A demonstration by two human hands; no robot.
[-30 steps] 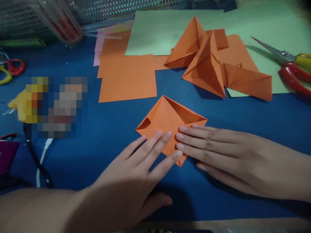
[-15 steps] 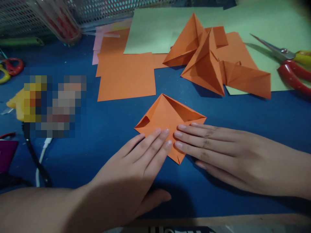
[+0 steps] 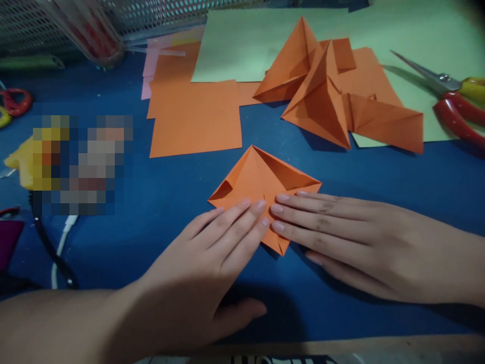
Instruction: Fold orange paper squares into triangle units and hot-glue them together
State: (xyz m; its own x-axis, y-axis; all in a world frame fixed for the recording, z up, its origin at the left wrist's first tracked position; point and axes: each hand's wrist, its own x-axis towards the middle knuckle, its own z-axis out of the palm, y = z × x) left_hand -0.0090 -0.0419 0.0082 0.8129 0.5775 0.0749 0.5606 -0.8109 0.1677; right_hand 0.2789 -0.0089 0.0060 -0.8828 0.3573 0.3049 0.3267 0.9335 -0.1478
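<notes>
A folded piece of orange paper (image 3: 261,174) lies on the blue tabletop (image 3: 166,253), shaped like a diamond with raised flaps along its upper edges. On its lower left part rest the fingertips of my left hand (image 3: 204,268), fingers stretched out and thumb apart. From the other side my right hand (image 3: 348,237) lies flat, its outstretched fingers pressing on the paper's lower right part. Both sets of fingertips almost meet at the middle of the sheet. My fingers hide much of its lower half.
Orange sheets (image 3: 197,119) lie behind, beside folded orange paper pieces (image 3: 320,106) and green sheets (image 3: 235,43). Red-and-yellow scissors (image 3: 450,96) rest at the right. Leftward are a yellow object (image 3: 25,164), cables (image 3: 47,240), other scissors (image 3: 17,102) and a clear cup (image 3: 94,38).
Both hands stay on the paper in nearly the same place. The bottom tip of the paper has shifted very slightly to the right, and the view has moved a little.
</notes>
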